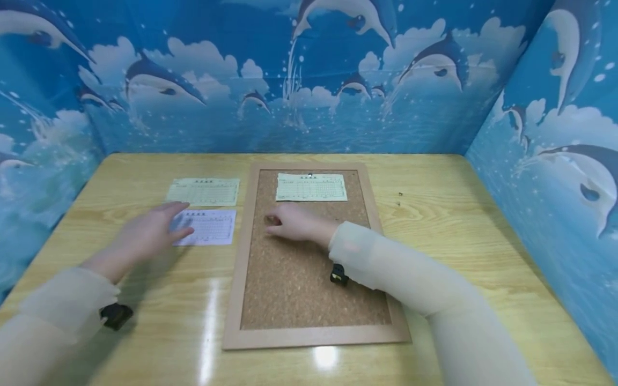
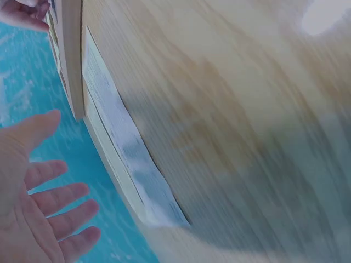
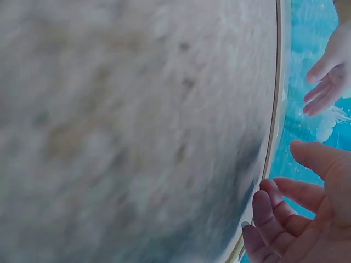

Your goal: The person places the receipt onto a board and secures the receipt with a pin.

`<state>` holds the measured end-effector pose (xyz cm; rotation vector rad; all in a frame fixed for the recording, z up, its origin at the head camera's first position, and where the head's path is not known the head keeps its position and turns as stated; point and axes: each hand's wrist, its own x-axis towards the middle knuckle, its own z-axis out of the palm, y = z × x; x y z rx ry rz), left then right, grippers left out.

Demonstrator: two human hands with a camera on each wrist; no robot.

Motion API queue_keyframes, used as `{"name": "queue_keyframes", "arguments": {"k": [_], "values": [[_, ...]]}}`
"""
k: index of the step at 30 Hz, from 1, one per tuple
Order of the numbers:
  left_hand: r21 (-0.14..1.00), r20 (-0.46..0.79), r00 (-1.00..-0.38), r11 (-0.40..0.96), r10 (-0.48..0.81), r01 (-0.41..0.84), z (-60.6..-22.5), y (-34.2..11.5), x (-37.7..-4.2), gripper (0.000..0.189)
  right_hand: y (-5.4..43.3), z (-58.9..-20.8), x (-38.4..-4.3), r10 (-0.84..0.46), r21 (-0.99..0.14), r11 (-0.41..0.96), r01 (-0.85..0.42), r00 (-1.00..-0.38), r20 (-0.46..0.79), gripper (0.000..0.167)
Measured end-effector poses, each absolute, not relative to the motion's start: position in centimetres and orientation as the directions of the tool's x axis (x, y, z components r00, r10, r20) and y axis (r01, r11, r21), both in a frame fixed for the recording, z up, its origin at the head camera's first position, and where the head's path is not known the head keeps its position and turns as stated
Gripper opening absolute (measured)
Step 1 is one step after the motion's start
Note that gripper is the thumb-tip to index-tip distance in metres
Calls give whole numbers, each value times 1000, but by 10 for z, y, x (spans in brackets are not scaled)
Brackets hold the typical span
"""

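Note:
My left hand [image 1: 145, 233] hovers over the left side of the table, its fingers straight and spread. It partly covers a lilac printed slip [image 1: 210, 228] and the corner of a pale green slip [image 1: 205, 192] behind it. In the left wrist view, both slips lie side by side on the wood beyond the open palm. My right hand [image 1: 294, 221] is over the framed corkboard [image 1: 299, 289], fingers loosely bent and thumb apart, with nothing between them in the right wrist view. Just behind it, another green slip [image 1: 311, 188] lies at the board's top, a small pin [image 1: 310, 175] at its upper edge.
Right of the board, two tiny dark items [image 1: 399, 194] lie on the wooden table [image 1: 449, 241]. A wooden frame [image 1: 318, 336] edges the corkboard. Blue dolphin-print cloth [image 1: 299, 123] walls in the table at the back and sides.

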<state>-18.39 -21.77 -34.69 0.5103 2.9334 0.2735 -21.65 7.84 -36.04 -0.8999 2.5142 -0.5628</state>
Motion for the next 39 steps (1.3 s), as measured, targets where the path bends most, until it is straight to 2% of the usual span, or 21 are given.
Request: {"name": "queue_keyframes", "arguments": {"k": [9, 15, 20, 24, 27, 30, 35, 39], "values": [[186, -188, -942, 952, 278, 244, -351, -241, -189, 70, 59, -358, -217, -662, -471, 720, -509, -707, -248, 44], [189, -208, -950, 963, 232, 193, -351, -251, -196, 71, 49, -357, -217, -676, -475, 702, -530, -705, -212, 19], [217, -244, -952, 967, 184, 132, -353, -258, -201, 71, 39, -353, -218, -675, -452, 710, -540, -706, -215, 20], [218, -264, -949, 969, 172, 115, -356, -261, -201, 70, 30, -354, -217, -676, -375, 724, -579, -704, -219, 30], [208, -274, -948, 973, 161, 105, -357, -262, -202, 69, 25, -355, -217, -675, -312, 733, -605, -704, -222, 26], [197, -293, -946, 977, 140, 84, -358, -264, -203, 67, 23, -356, -216, -679, -294, 731, -616, -699, -224, 19], [191, -315, -942, 980, 118, 59, -360, -267, -205, 62, 21, -357, -216, -684, -321, 724, -610, -694, -225, 22], [206, -315, -943, 978, 105, 40, -363, -268, -209, 59, 19, -356, -215, -673, -323, 736, -596, -696, -250, 38]]}}
